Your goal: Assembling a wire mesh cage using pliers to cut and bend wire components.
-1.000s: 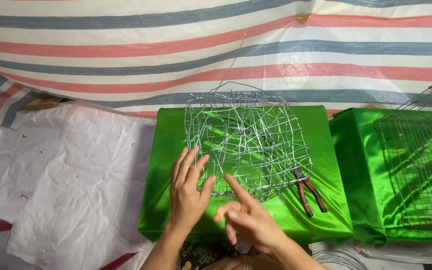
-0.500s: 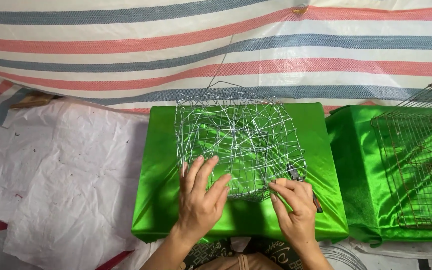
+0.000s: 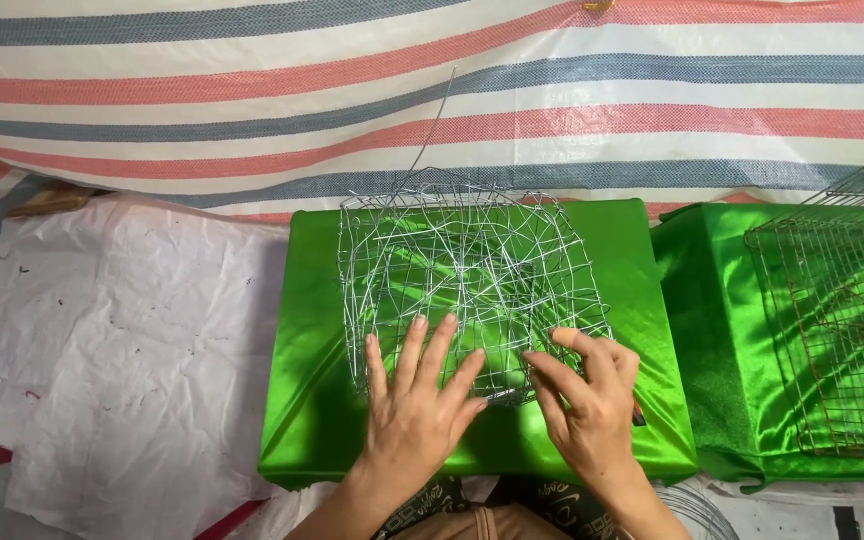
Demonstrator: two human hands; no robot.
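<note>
Hanging behind everything is a big striped sheet (image 3: 252, 90) with red, blue and white bands. Below it on the left lies a crinkly white sheet (image 3: 122, 350). Next to that sits a block wrapped in shiny green cloth (image 3: 322, 300), which works as the worktop. Another green block (image 3: 712, 300) stands just beside it on the right, and a rusty wire cage (image 3: 842, 320) rests on top of that one.

On the middle green worktop lies a silver wire mesh (image 3: 462, 270). It is a tangle of thin bent wires, and one long wire sticks up from its far edge.

Both hands rest on the near edge of the mesh. The left hand (image 3: 417, 410) lies flat with its fingers spread wide, pressing down on the wires. The right hand (image 3: 592, 400) lies just beside it, fingers bent a little and pressed on the corner of the mesh. A small dark thing peeks out under the right hand, but it is too hidden to tell what it is.
</note>
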